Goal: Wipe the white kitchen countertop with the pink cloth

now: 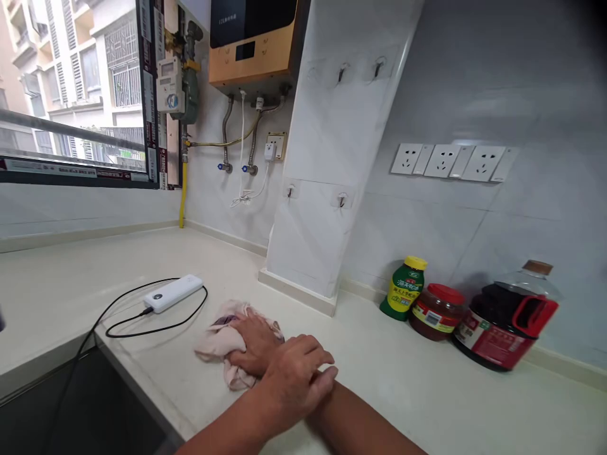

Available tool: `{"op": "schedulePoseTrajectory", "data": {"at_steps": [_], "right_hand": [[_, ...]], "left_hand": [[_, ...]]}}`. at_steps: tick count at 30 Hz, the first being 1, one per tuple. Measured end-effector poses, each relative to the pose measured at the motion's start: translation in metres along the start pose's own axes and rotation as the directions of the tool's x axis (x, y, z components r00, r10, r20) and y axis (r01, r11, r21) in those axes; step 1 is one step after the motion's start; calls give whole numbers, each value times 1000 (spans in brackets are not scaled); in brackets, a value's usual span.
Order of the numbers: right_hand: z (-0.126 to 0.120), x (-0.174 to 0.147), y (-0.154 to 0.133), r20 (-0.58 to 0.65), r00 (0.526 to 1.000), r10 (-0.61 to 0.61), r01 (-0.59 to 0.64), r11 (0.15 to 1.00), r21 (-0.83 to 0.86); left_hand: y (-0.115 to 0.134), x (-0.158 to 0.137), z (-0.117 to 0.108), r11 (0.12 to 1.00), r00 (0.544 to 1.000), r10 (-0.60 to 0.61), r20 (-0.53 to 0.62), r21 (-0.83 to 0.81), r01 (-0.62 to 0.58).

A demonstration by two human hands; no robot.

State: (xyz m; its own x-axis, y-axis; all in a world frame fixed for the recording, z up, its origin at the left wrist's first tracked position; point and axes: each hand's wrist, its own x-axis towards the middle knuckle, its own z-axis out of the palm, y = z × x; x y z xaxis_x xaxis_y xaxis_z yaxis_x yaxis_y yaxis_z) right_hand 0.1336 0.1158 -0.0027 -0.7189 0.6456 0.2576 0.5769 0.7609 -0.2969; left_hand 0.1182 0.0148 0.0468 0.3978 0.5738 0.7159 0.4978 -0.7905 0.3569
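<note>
A crumpled pale pink cloth (220, 341) lies on the counter. My right hand (256, 344) presses down on it, palm low, with its fingertips sunk into the folds and partly hidden. Crossing above it, my left hand (296, 373) rests over my right wrist. Its fingers are bent across the wrist, and the thumb lies along the forearm side. Left of the cloth is a white power bank (174, 292) with a black cable (142, 330) plugged into its end.
Along the right wall stand a green squeeze bottle (404, 291), a red-lidded jar (437, 313) and a large dark bottle with a red handle (502, 325). A tiled pillar (308, 246) juts onto the counter. The counter's front edge (137, 395) runs at lower left.
</note>
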Motion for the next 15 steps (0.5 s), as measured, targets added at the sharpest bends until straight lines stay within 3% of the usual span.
{"op": "schedulePoseTrajectory", "data": {"at_steps": [4,8,11,15], "right_hand": [[-9,-57,6,-1,1000,11,-11,999,-32],[-42,-128,54,-73,982,173,-178,982,-66],[-68,-198,94,-184,899,397,-417,904,-88],[-91,-327,128,-323,727,605,-659,748,-83]], "left_hand": [[-7,-29,-25,996,993,-56,102,81,48],[-39,-84,-54,938,970,-148,193,338,76],[-61,-114,-67,860,938,-277,209,489,145],[-62,-119,-73,842,887,-349,302,516,156]]}}
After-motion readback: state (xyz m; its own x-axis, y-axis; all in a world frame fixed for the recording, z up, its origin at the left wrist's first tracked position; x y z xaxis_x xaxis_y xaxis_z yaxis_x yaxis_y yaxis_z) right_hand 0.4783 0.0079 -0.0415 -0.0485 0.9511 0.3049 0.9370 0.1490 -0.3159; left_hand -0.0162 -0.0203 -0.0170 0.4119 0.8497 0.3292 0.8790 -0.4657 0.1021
